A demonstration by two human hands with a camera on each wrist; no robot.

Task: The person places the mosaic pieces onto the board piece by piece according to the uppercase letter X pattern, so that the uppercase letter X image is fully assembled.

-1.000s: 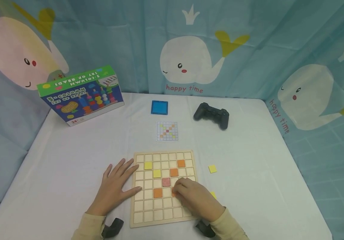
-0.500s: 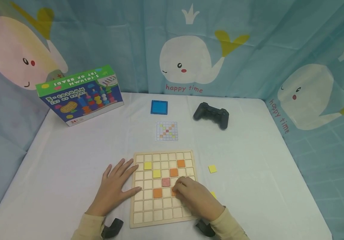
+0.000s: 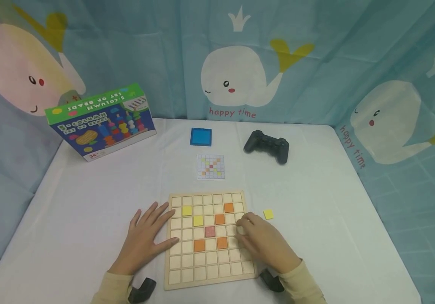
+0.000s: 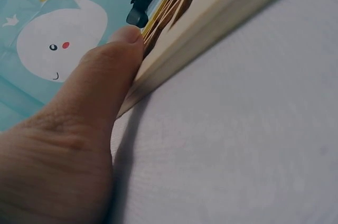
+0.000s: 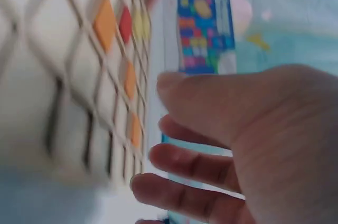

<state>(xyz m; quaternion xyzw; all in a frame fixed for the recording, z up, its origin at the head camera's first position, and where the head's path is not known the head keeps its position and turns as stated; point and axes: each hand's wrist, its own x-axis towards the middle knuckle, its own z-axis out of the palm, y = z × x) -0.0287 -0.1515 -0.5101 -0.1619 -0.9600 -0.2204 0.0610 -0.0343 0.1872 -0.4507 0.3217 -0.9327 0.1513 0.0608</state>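
Observation:
A wooden grid board (image 3: pixel 202 270) lies near the table's front edge. It carries two yellow tiles (image 3: pixel 187 210), a red tile (image 3: pixel 210 231) and several orange tiles, one of them (image 3: pixel 222 242) just left of my right hand. My left hand (image 3: pixel 147 236) lies flat on the table, and its thumb (image 4: pixel 100 92) touches the board's left edge (image 4: pixel 211 28). My right hand (image 3: pixel 257 238) hovers over the board's right edge with relaxed fingers (image 5: pixel 195 113) and holds nothing. A loose yellow tile (image 3: pixel 268 214) lies on the table just beyond its fingertips.
Behind the board lie a small pattern card (image 3: pixel 211 166), a blue square box (image 3: pixel 201 137) and a black game controller (image 3: pixel 266 146). A colourful toy box (image 3: pixel 101 120) stands at the back left. A whale-print curtain surrounds the table.
My right hand has let go of an orange tile in a cell right of the red one and moved right toward the board's edge. The left hand has stayed put.

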